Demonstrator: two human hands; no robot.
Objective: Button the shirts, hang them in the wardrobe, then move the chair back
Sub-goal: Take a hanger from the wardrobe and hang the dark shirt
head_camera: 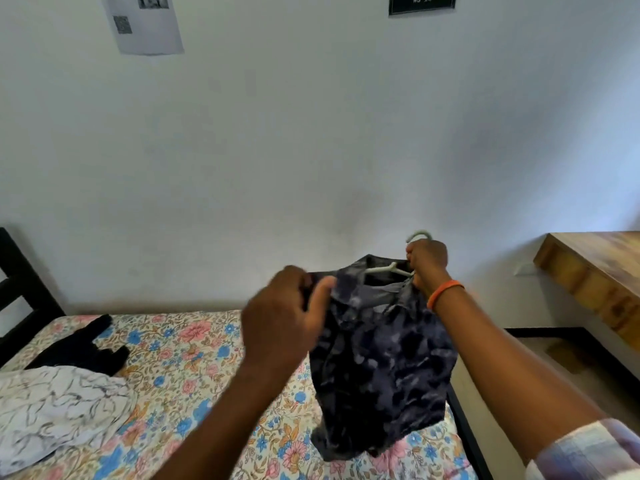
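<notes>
Dark patterned shirt on hanger, held above the bed.

Nearest the shirt [377, 358]: left hand [284, 317], fingers pinching its left shoulder; right hand [427, 263], fingers curled round the pale hanger [388, 270] neck. Shirt hangs vertically, hem brushing the bed [194, 344]. Left of shirt: white garment [59, 407], black garment [83, 348]. Right: wooden table [595, 271].

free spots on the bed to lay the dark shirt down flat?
Best patch: floral bedsheet between the white patterned shirt and the hanging dark shirt, held up by right hand on the hanger; left hand at its shoulder. A strip along the wall beyond the black garment is bare too. The bed's left side is crowded.
</notes>
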